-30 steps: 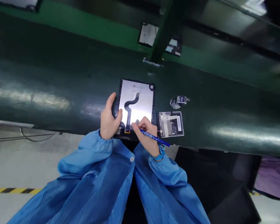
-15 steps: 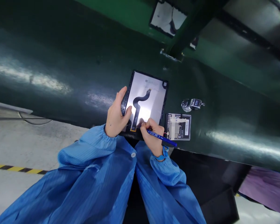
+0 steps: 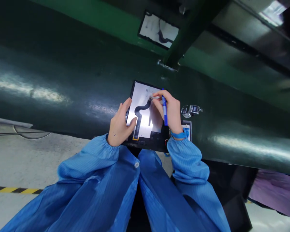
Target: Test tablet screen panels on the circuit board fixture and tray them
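Two hands (image 3: 119, 124) on a display panel (image 3: 141, 96)

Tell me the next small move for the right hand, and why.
Probably press the upper end of the black ribbon cable flat with the right hand's fingertips. They sit right beside it, the blue pen stands clear of the cable in that hand, and the left hand holds the dark-framed panel steady by its edge.
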{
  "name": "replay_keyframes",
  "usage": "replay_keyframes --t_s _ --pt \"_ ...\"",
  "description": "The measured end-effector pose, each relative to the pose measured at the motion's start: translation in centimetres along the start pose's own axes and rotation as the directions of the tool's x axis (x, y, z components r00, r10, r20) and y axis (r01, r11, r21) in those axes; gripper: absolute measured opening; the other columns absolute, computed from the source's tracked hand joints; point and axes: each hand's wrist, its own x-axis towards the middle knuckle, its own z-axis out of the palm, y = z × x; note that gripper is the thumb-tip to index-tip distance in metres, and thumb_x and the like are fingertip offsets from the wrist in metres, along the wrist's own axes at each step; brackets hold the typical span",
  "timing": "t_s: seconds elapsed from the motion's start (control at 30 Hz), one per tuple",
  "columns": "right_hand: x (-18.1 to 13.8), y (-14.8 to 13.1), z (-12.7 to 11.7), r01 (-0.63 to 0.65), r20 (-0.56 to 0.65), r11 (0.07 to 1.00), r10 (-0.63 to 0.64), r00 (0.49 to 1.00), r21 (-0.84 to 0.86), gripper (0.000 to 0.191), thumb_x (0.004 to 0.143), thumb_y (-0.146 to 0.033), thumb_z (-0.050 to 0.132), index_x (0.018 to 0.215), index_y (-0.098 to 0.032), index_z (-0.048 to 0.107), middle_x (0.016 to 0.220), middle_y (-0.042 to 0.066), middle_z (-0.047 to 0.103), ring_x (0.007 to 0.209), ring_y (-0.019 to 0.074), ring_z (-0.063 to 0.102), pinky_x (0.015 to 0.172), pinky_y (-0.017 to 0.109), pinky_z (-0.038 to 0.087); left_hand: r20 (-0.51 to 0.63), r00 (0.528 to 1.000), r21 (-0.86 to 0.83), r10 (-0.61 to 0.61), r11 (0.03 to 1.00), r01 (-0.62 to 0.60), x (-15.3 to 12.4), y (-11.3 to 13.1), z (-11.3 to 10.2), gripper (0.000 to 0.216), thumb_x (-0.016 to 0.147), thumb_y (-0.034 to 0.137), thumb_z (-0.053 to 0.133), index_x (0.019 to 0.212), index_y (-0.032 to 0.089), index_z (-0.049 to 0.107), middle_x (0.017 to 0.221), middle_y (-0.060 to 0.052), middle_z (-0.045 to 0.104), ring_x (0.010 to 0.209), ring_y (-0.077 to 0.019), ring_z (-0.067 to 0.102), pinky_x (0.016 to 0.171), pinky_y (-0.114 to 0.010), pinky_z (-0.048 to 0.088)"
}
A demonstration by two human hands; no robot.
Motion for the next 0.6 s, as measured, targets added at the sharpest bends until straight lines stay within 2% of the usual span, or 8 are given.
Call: replay_keyframes --t_s 0.1,0.2,0.3,0.37,0.4,0.47,0.53,0.6 --pt "0.6 0.6 0.8 0.033 0.023 0.999 -0.032 0.999 -0.023 0.007 0.084 -0.017 0.066 0.087 -0.022 0.064 0.080 -0.004 0.068 0.066 0.0112 0.061 0.070 0.027 0.047 -0.092 0.995 -0.062 -0.035 0.998 0.029 0.4 0.3 0.0 0.059 0.091 0.025 0.057 0.148 0.018 0.041 0.146 -0.014 0.057 0.134 -0.0291 0.055 0.114 -0.047 0.044" --pt "-0.9 -0.9 -0.6 0.006 -0.042 0.996 -0.002 0.999 0.091 0.011 0.085 -0.020 0.066 0.080 -0.022 0.056 0.080 -0.004 0.066 0.064 0.0100 0.057 0.065 0.025 0.045 -0.179 0.984 -0.191 -0.019 0.982 -0.015 1.9 2.0 -0.4 0.046 0.094 0.024 0.055 0.139 0.015 0.053 0.136 -0.014 0.065 0.126 -0.0258 0.062 0.108 -0.042 0.050" --pt "-3.4 -3.8 -3.1 0.011 -0.102 0.980 0.009 0.995 0.198 0.021 0.086 -0.023 0.069 0.077 -0.023 0.049 0.081 -0.003 0.065 0.074 0.0126 0.063 0.067 0.026 0.047 0.105 0.993 -0.369 0.062 0.929 -0.019 3.9 4.6 -1.1 0.027 0.090 0.028 0.064 0.111 0.015 0.072 0.110 -0.010 0.077 0.101 -0.0226 0.073 0.093 -0.034 0.058" --pt "-4.9 -5.5 -4.7 0.010 -0.137 0.969 0.025 0.990 0.248 0.026 0.086 -0.024 0.071 0.075 -0.023 0.047 0.079 -0.003 0.063 0.078 0.0138 0.065 0.068 0.027 0.047 0.309 0.940 -0.429 0.146 0.903 0.000 4.6 6.1 -1.2 0.017 0.084 0.030 0.073 0.091 0.014 0.076 0.089 -0.006 0.079 0.082 -0.0199 0.075 0.078 -0.028 0.060" --pt "-5.7 -6.0 -5.3 -0.007 -0.139 0.958 0.049 0.989 0.288 0.029 0.086 -0.025 0.073 0.075 -0.023 0.046 0.077 -0.003 0.062 0.076 0.0136 0.065 0.067 0.027 0.047 0.342 0.917 -0.438 0.203 0.898 -0.035 4.7 6.6 -1.0 0.014 0.082 0.028 0.076 0.084 0.014 0.075 0.082 -0.005 0.078 0.076 -0.0186 0.074 0.072 -0.026 0.060" --pt "-6.9 -6.2 -6.1 -0.095 -0.061 0.905 0.132 0.989 0.415 0.034 0.084 -0.027 0.076 0.074 -0.024 0.044 0.071 -0.004 0.059 0.071 0.0132 0.064 0.063 0.026 0.047 0.277 0.882 -0.419 0.382 0.874 -0.247 4.3 7.1 -0.6 0.008 0.084 0.021 0.075 0.079 0.015 0.074 0.079 -0.004 0.078 0.073 -0.0173 0.073 0.069 -0.025 0.058" --pt "-8.0 -5.6 -6.5 -0.244 0.118 0.806 0.215 0.969 0.540 0.040 0.080 -0.032 0.081 0.073 -0.024 0.042 0.064 -0.006 0.056 0.064 0.0126 0.061 0.059 0.025 0.047 0.152 0.793 -0.350 0.590 0.782 -0.516 3.4 7.0 -0.2 0.008 0.087 0.014 0.070 0.081 0.016 0.074 0.083 -0.004 0.079 0.078 -0.0177 0.074 0.072 -0.027 0.057" --pt "-9.0 -4.6 -6.5 -0.360 0.270 0.709 0.243 0.932 0.607 0.045 0.077 -0.035 0.084 0.073 -0.024 0.041 0.062 -0.006 0.057 0.057 0.0107 0.057 0.055 0.024 0.046 0.109 0.718 -0.308 0.687 0.710 -0.633 2.5 6.7 0.0 0.012 0.089 0.011 0.067 0.085 0.018 0.076 0.088 -0.005 0.079 0.084 -0.0185 0.074 0.075 -0.028 0.058"
